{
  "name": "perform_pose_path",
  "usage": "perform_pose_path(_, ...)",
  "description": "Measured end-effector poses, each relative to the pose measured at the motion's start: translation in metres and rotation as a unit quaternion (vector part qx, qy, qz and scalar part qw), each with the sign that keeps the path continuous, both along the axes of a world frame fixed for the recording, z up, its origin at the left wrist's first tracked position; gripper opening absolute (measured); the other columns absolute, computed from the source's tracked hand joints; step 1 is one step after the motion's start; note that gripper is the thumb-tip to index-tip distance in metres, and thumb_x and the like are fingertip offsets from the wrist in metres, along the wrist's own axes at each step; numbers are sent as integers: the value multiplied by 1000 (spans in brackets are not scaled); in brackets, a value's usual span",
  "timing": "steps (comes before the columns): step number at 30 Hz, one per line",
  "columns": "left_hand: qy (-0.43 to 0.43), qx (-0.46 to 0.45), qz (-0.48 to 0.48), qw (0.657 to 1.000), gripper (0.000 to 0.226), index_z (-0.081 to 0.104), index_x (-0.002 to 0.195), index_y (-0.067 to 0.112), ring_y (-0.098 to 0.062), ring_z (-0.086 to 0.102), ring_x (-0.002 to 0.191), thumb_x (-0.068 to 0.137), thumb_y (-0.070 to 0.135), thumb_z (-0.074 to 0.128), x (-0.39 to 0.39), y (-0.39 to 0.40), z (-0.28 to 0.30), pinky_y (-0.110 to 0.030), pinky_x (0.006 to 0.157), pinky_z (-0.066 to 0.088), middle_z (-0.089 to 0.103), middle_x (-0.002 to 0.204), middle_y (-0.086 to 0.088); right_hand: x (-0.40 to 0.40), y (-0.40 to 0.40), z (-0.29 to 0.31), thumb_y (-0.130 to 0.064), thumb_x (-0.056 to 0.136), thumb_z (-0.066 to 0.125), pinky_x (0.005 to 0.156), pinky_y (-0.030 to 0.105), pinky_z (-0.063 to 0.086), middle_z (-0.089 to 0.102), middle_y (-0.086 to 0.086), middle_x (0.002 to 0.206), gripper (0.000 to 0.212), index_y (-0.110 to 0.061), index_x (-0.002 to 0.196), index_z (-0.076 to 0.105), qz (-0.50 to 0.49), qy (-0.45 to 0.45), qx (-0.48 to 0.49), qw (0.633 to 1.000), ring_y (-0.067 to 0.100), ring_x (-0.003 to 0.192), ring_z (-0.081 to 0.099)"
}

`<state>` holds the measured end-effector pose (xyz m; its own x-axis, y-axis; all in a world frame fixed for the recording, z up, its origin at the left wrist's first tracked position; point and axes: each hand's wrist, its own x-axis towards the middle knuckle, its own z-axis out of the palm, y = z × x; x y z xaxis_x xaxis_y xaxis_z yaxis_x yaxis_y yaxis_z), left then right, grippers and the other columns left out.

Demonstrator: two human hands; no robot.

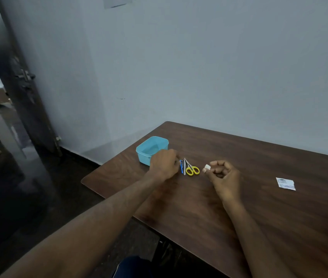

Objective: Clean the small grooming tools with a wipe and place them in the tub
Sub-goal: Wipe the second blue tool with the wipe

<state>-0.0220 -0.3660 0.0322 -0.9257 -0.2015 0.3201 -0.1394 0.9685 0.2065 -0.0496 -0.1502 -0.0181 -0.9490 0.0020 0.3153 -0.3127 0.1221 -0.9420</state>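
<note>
Against a pale blue-grey wall stands a dark wood-grain counter [259, 197], with a dark door [24, 93] ajar at the far left and a dark floor below. Near the counter's far left corner sits a light blue tub [152, 149], open at the top. Just right of it lie the grooming tools in a tight row: a thin blue-handled tool [181, 167], a grey metal piece [184, 167] (its kind is too small to tell), and yellow-handled scissors [192, 169]. The left hand [164, 164] rests in front of the tub, its curled fingers reaching the blue-handled tool; whether they grip it I cannot tell. The right hand [224, 176] hovers right of the scissors, fingers curled, thumb and forefinger pinching a small white wipe [207, 167]. A torn white sachet [285, 184] lies well apart to the right.
</note>
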Motion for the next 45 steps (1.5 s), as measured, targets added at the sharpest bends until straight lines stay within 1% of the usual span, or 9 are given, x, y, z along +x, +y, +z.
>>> perform_pose_path(4,10,27,3,1000,31,73,132,30,-18,71,111,103,31,63,1,1,-6,-36,85,57,80,114,8,-1,3,-1,-17,79,93,73,38,60,78,-2,75,24,-27,93,76,6,-17,-9,1000,13,69,72)
perform_pose_path(10,-9,2,-8,1000,31,73,131,33,-20,71,111,103,34,62,3,3,-1,-33,80,53,79,116,4,-2,1,1,-17,78,94,70,40,59,78,-2,74,23,-28,89,78,3,-22,-7,1000,14,68,70)
perform_pose_path(16,-9,-12,20,1000,21,76,110,23,-22,71,102,102,38,63,3,4,0,-32,70,46,77,104,-1,0,2,2,-17,78,94,67,37,61,78,-4,74,19,-27,83,79,-6,-22,5,1000,11,68,71)
perform_pose_path(22,-15,3,66,998,40,66,74,26,-19,68,89,95,60,67,4,3,0,-30,64,44,68,81,3,1,2,3,-19,78,95,68,35,59,77,-2,73,28,-25,90,70,-11,-21,10,1000,13,65,71)
perform_pose_path(26,-35,-17,77,996,50,73,93,22,-20,69,96,90,72,66,3,6,-1,-32,69,48,72,93,1,2,1,4,-17,79,94,65,35,57,73,1,73,37,-21,82,57,-13,-9,9,1000,18,65,69)
perform_pose_path(32,-91,12,99,991,40,71,108,17,-23,68,106,89,53,72,4,5,6,-37,85,59,71,105,-2,2,3,2,-16,79,94,67,44,61,76,-2,74,26,-21,74,69,-13,-9,22,1000,21,68,73)
perform_pose_path(37,-98,-17,111,989,41,68,112,16,-23,68,106,93,52,74,7,7,11,-35,79,54,70,109,-3,0,2,1,-20,80,94,69,48,64,77,-2,74,21,-24,78,73,-14,-16,15,1000,25,70,76)
perform_pose_path(41,-118,-12,106,987,22,68,108,14,-24,69,103,93,28,76,7,15,14,-37,84,61,72,107,-6,1,2,4,-21,86,89,68,45,63,77,0,74,15,-24,86,74,-12,-29,-7,999,19,65,75)
perform_pose_path(45,-116,-40,91,988,14,68,110,14,-25,68,104,98,21,71,8,18,12,-38,85,61,71,111,-7,3,1,5,-12,95,79,69,36,60,80,1,79,14,-20,104,71,6,-40,-51,998,8,61,70)
